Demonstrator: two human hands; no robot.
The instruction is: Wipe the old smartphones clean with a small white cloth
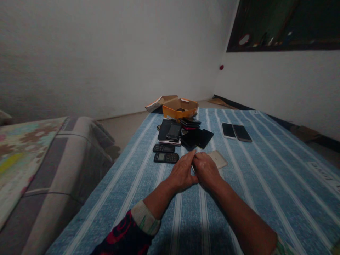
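Both my hands rest together on a blue striped cloth [252, 184]. My left hand [182, 173] lies flat with its fingers stretched out, their tips touching my right hand. My right hand [205, 170] is curled over the near end of a pale beige phone [219, 158] that lies face down; the phone's far end sticks out to the right. Just beyond my hands lies a pile of dark phones [186, 134]. Two small black keypad phones [166, 157] lie side by side to the left of my left hand.
Two smartphones [236, 131] lie side by side at the right of the pile. An open orange cardboard box [178, 109] stands at the cloth's far end. A grey cushion [71, 166] and a patterned cover [21, 148] lie at the left. White walls stand close behind.
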